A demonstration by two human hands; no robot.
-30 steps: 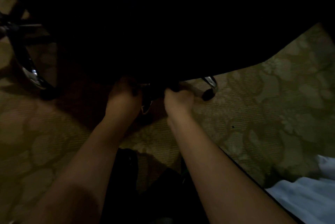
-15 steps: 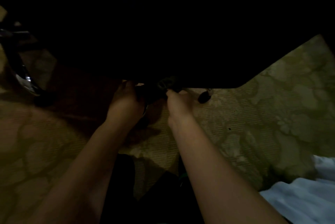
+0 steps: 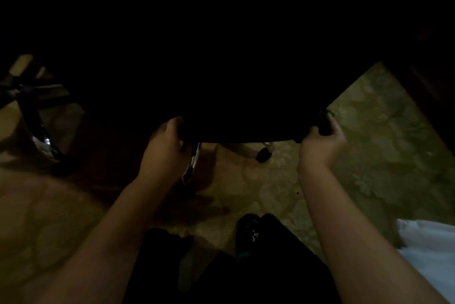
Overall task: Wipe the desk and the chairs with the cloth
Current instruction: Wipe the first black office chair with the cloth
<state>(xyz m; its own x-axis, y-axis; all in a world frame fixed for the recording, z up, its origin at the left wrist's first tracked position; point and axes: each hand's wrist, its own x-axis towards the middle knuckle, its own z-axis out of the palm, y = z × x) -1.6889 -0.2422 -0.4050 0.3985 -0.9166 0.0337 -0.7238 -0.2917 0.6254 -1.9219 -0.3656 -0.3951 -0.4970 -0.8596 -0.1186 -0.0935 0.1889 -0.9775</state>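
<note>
Black and barely lit, the chair seat [image 3: 234, 82] fills the upper view. The left hand [image 3: 165, 151] and right hand [image 3: 320, 143] curl their fingers around its near edge, well apart. Below lies patterned carpet [image 3: 369, 156]; no cloth is discernible.

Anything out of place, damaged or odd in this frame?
Nothing looks spilled or broken. One oddity: no cloth is visible; the left hand and right hand grip the near edge of the dark chair seat. Dim light hides detail.

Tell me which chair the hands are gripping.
The dark chair directly ahead: both hands, left and right, grip its front edge. The other chair stands untouched at left.
</note>
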